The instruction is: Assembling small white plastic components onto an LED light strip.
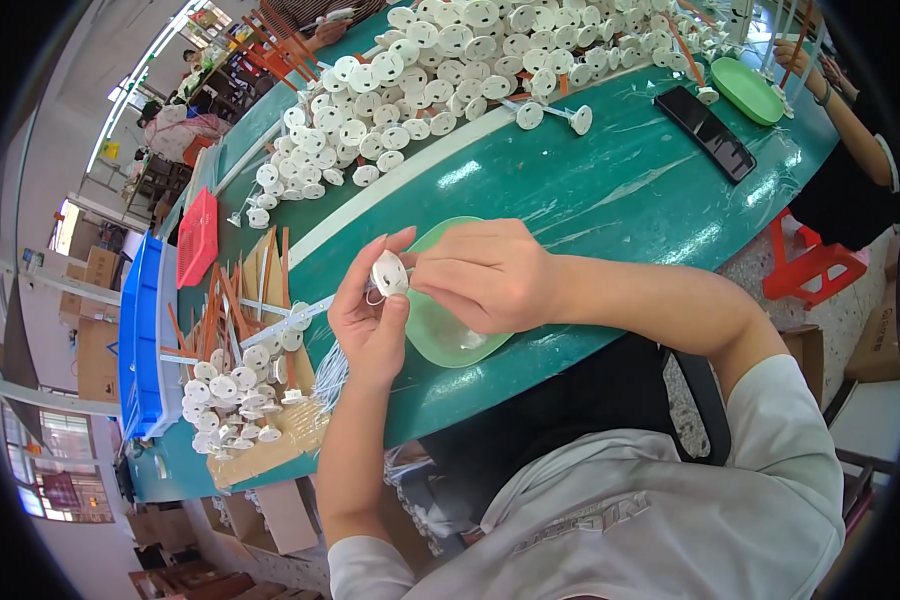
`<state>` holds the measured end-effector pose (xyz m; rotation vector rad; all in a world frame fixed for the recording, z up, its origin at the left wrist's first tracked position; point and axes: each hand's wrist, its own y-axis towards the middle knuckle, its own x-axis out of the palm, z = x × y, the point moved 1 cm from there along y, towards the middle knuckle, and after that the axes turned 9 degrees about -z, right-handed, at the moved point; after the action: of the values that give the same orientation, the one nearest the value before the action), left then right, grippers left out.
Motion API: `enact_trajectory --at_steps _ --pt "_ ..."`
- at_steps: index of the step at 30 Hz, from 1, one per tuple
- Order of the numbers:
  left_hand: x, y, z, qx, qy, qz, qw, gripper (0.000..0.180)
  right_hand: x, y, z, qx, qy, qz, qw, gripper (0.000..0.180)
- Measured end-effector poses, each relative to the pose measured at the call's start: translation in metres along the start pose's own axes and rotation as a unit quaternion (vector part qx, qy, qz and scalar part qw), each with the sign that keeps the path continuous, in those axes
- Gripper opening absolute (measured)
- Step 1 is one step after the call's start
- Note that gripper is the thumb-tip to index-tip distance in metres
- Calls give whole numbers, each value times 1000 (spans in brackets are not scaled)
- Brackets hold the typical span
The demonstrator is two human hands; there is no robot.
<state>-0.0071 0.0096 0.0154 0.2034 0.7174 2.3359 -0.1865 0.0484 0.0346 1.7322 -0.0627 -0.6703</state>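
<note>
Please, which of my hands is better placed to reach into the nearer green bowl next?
Probably your right hand: it is above the nearer green bowl, while your left hand holds the white disc to the bowl's left. The right fingertips are close to the disc; whether they hold something is unclear.

Two bare hands, the left hand (372,325) and the right hand (495,275), share one white disc-shaped part (390,273), while two heaps of such parts, one large heap (438,91) and one smaller heap (224,387), hold too many pieces to count exactly, certainly dozens in the larger. There are two light-green dishes, a near dish (430,340) and a far dish (748,92), plus one black smartphone (705,133), one blue crate (142,345), one red basket (198,238) and one red stool (815,268). One bundle of pale strands (332,378) and several orange-brown strips (210,318), overlapping beyond exact counting, complete the tally.
</note>
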Motion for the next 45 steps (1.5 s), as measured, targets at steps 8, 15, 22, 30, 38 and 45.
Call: enact_trajectory --at_steps 8,15,22,30,38,45 --pt "2 -2 -1 10 1 -6 1000 51 2 -1 2 -8 9 7 1000 23" --pt "13 -3 -8 -16 -8 -1 1000 50 1 -6 0 -6 -25 9 1000 24" --pt "-5 12 29 13 168 -23 985 45 9 2 10 16 65 9 998 20" --pt "-118 17 155 -186 546 -26 816 32 -8 6 19 63 17 -54 996 15" --pt "-388 -185 265 -565 573 140 576 31 8 12 7 11 48 -109 993 13" --pt "-381 -195 203 -648 553 118 511 30 -1 6 14 7 29 -79 996 14"
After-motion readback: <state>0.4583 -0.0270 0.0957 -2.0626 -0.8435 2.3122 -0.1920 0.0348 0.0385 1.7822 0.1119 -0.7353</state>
